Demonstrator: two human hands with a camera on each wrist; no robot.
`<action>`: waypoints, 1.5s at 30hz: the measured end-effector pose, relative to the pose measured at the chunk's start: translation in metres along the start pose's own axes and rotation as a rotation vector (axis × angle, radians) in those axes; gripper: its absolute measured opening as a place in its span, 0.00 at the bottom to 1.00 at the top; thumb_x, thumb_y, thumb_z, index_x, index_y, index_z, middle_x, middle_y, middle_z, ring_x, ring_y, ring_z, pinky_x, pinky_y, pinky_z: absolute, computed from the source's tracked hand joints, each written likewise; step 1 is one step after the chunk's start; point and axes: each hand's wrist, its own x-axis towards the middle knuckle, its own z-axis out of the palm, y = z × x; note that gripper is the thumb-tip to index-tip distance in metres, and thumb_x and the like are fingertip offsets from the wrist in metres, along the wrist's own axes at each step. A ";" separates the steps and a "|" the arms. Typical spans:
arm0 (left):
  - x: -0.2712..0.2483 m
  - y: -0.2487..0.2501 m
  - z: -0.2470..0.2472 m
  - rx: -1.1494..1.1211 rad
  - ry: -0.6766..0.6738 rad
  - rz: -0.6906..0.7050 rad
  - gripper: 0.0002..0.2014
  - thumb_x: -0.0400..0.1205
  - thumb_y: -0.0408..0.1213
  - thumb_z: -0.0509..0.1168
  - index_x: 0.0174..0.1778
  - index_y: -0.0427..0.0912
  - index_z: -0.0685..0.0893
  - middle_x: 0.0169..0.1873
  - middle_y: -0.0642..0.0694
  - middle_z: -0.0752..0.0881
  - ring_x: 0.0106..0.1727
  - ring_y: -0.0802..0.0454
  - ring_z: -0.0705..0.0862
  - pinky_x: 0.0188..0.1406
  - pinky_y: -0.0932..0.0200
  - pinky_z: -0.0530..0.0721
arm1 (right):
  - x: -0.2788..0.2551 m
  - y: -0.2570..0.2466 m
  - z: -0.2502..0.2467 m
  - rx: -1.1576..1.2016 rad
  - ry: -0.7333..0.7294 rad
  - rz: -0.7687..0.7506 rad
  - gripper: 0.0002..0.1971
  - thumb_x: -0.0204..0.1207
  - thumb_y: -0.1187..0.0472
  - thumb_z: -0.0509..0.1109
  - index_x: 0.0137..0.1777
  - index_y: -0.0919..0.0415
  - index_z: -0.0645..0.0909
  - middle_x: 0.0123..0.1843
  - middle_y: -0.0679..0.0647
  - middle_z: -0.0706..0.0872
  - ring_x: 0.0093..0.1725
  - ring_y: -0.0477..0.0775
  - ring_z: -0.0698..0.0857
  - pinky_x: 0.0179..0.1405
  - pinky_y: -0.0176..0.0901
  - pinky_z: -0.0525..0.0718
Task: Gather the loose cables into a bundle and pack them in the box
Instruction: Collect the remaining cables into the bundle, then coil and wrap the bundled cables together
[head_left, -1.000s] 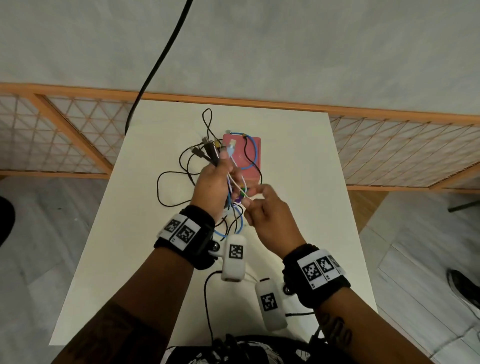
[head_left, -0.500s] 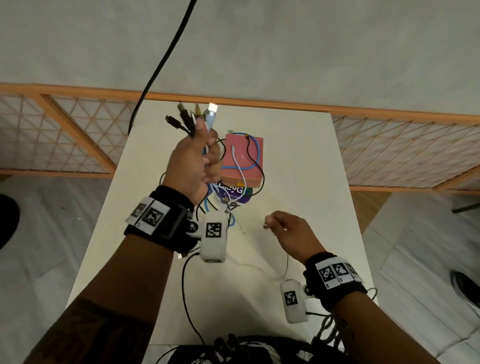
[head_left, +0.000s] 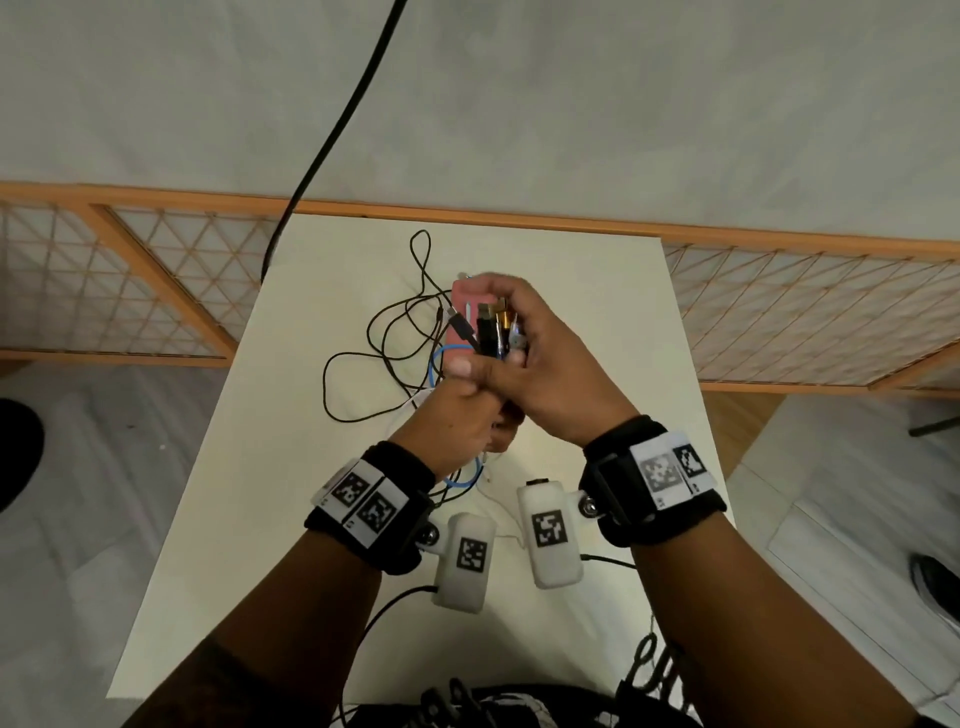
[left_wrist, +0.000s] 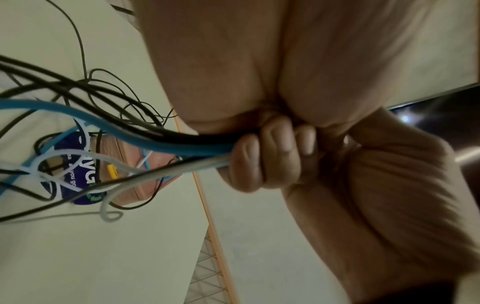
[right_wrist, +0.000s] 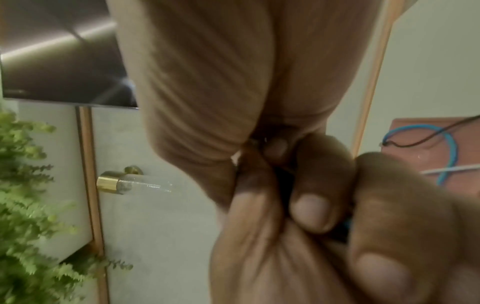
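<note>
The cables (head_left: 488, 332) are gathered at their plug ends into one cluster held above the middle of the table (head_left: 218, 519), just over the pink box (head_left: 460, 317). Black, gold-tipped and pale connectors stand side by side and point away from the person. The left hand (head_left: 457, 410) is curled tightly round the bunch below the plugs; in the left wrist view its fingers (left_wrist: 262, 160) wrap black, blue and white leads together. The right hand (head_left: 550, 364) closes over the same cluster from the right side, fingers curved across the connector tops and thumb pressed against the left hand, so both hands clamp the bundle.

Below the grip the leads fall loose. Thin black loops (head_left: 363, 364) spread over the tabletop left of the box, a blue cable (head_left: 436, 364) arcs beside it, and blue and white strands hang out under the left wrist toward the near edge.

The box lies flat on the table, mostly hidden behind the hands. In the right wrist view a blue loop, a white lead and a thin black lead lie across its top (right_wrist: 426, 144); whether any cable is inside it cannot be told. A purple printed piece (left_wrist: 78, 174) lies against its near end.

A thick black cord (head_left: 332, 135) hangs down from above to the table's far left corner.
</note>
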 end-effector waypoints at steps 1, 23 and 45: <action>-0.001 0.000 0.000 0.026 -0.023 0.006 0.12 0.93 0.27 0.47 0.46 0.38 0.71 0.18 0.58 0.67 0.19 0.63 0.64 0.20 0.66 0.60 | 0.000 0.000 0.000 -0.022 0.005 -0.009 0.23 0.77 0.61 0.78 0.69 0.46 0.77 0.70 0.46 0.82 0.66 0.45 0.85 0.69 0.50 0.83; -0.009 0.012 0.003 -0.053 -0.080 0.053 0.15 0.75 0.27 0.55 0.37 0.51 0.82 0.22 0.50 0.68 0.18 0.57 0.62 0.23 0.58 0.58 | -0.011 -0.003 -0.008 -0.073 0.013 -0.030 0.09 0.84 0.61 0.70 0.60 0.50 0.76 0.55 0.49 0.87 0.54 0.45 0.86 0.57 0.43 0.83; -0.005 0.113 -0.010 -0.006 0.095 0.384 0.13 0.93 0.45 0.55 0.48 0.40 0.72 0.25 0.52 0.66 0.17 0.59 0.59 0.19 0.67 0.58 | -0.047 0.033 -0.001 0.030 -0.271 0.059 0.14 0.88 0.53 0.63 0.50 0.66 0.78 0.34 0.54 0.83 0.40 0.53 0.87 0.46 0.49 0.82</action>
